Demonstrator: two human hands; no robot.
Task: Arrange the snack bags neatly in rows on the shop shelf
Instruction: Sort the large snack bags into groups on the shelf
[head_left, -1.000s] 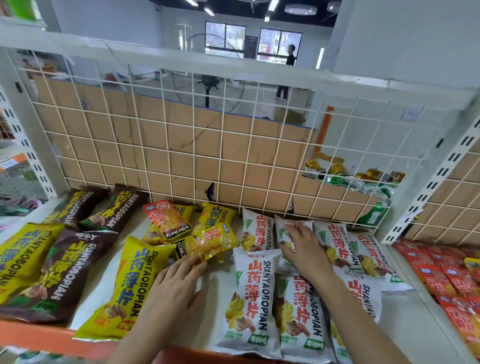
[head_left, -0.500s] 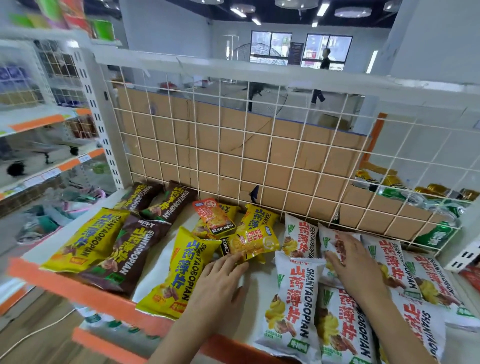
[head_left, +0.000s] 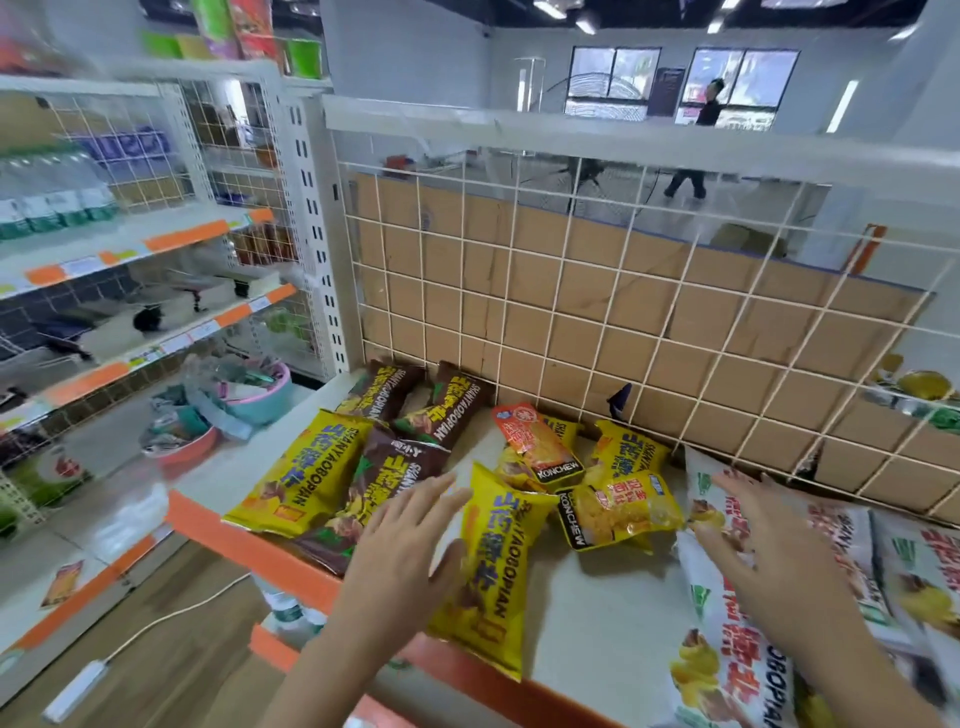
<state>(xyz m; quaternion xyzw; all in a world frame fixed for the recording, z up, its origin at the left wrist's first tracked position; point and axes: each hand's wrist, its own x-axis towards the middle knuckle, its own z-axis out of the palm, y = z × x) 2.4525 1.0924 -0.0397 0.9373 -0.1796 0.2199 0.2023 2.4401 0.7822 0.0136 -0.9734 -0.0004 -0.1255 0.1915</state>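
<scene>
Moved left hand (head_left: 400, 561) across yellow bag (head_left: 493, 571); held it and right hand (head_left: 774, 566) flat, gripping nothing. Judged about half sorted, with jumbled packets (head_left: 618, 509) left between hands.

Bright, seemingly motion-blurred, edge-warped view.
</scene>
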